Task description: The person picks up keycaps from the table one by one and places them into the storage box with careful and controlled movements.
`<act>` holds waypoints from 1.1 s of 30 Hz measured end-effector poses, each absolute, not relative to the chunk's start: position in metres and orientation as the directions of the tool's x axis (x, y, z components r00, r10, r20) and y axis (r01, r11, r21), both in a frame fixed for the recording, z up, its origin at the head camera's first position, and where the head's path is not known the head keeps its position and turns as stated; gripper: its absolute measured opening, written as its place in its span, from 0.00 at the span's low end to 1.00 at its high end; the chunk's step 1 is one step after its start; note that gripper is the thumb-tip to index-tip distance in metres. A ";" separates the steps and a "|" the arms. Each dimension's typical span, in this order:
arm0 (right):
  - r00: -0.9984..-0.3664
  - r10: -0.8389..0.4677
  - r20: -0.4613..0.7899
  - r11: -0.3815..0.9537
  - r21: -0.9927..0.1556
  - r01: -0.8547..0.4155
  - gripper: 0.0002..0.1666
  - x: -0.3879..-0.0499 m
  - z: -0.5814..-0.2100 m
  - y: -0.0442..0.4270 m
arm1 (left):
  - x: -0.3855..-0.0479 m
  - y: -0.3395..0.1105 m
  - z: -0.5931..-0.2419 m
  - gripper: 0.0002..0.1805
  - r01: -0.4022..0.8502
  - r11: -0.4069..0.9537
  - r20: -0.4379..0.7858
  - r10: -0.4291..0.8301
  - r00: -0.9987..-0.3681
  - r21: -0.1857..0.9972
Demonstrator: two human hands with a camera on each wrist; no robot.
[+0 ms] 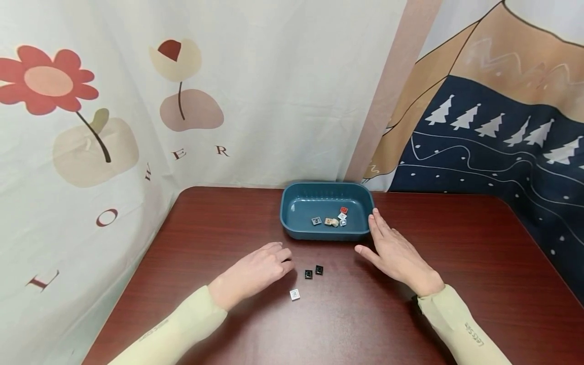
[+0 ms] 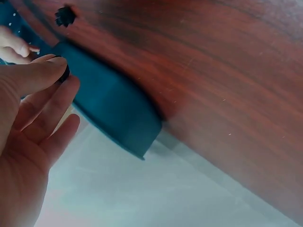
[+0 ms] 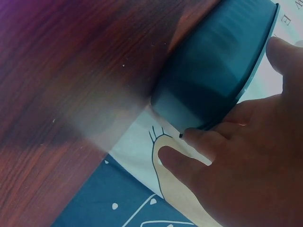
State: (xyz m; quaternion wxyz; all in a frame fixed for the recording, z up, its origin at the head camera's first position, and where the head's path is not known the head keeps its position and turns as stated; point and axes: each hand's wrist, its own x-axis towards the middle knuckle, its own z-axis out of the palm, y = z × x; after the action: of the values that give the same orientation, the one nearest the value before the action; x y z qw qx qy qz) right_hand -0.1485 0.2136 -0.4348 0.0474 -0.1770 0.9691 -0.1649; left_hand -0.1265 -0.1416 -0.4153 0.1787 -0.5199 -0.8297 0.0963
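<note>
My left hand (image 1: 255, 268) is over the table, left of two black keycaps (image 1: 308, 274) and a white keycap (image 1: 294, 294). In the left wrist view, my left thumb and fingertip pinch a small black piece (image 2: 65, 74); the head view hides it. My right hand (image 1: 399, 256) is extended, its fingertips touching the right end of a blue-green bin (image 1: 326, 236). Inside the bin lie several keycaps, among them a red one (image 1: 343, 210) and a grey one (image 1: 316, 221). The right wrist view shows my right fingers (image 3: 208, 142) along the bin's rim.
The reddish-brown wooden table (image 1: 219, 218) reaches a hanging white curtain (image 1: 283, 101) with flower prints behind the bin. At the right hangs dark blue fabric (image 1: 493, 167) with white trees.
</note>
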 end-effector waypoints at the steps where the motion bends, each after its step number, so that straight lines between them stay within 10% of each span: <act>1: -0.933 -0.358 -0.033 0.883 -0.337 -0.327 0.57 -0.149 -0.435 0.214 | -0.126 -0.141 -0.413 0.15 0.829 0.440 0.197 0.898 -0.394 -0.346; 33: -0.926 -0.373 0.065 0.873 -0.314 -0.374 0.49 -0.147 -0.439 0.214 | -0.148 -0.141 -0.378 0.24 0.852 0.510 0.440 0.796 -0.416 -0.117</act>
State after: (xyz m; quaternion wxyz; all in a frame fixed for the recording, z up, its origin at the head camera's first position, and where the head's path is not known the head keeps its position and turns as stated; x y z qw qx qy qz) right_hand -0.1465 0.2145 -0.4393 -0.0011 -0.1928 0.9677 -0.1626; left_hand -0.1475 -0.1410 -0.3778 0.2257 -0.4910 -0.8391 -0.0626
